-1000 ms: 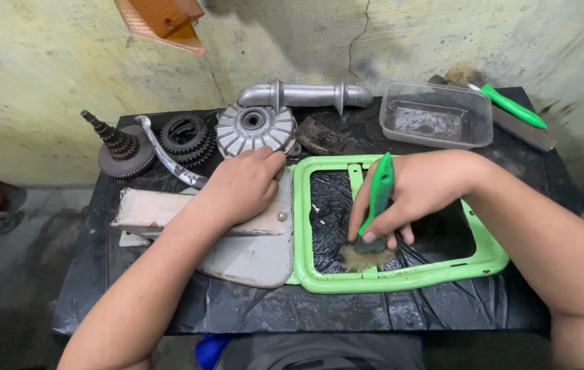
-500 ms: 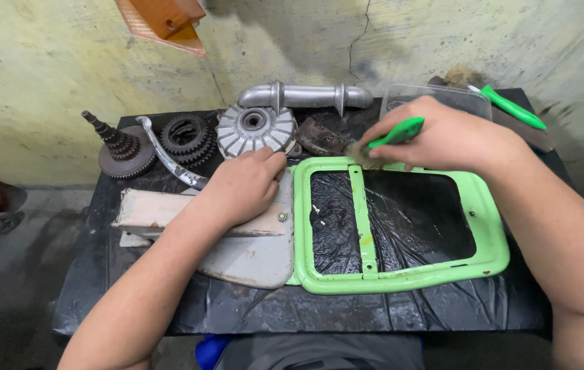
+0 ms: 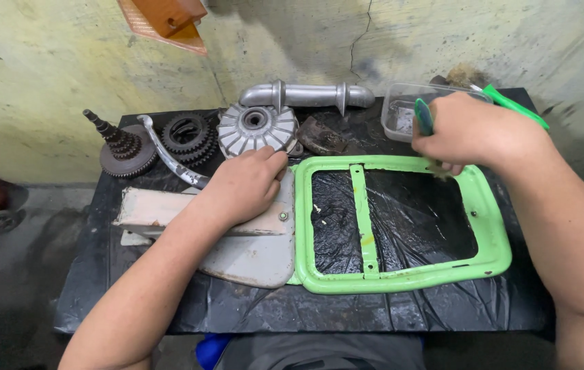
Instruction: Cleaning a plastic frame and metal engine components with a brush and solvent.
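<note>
Green metal frame (image 3: 401, 274) flat on bench (image 3: 168, 308); left hand (image 3: 244, 186) presses grey cover plate (image 3: 251, 253), grip flat. Right hand (image 3: 473, 133) clamped on green-handled brush (image 3: 423, 116) by clear tub (image 3: 398, 109); brushing step.

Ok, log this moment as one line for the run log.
left hand: flat on grey metal cover | right hand: gripping green-handled brush at top edge of green frame | clear tub: behind brush

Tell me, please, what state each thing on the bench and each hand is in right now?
Left hand: palm down, pressing the grey metal cover.
Right hand: closed around a green-handled brush, over the frame's top right corner.
Green frame: lying flat.
Clear plastic tub: open, no lid.
Gear shaft: standing upright.
</note>
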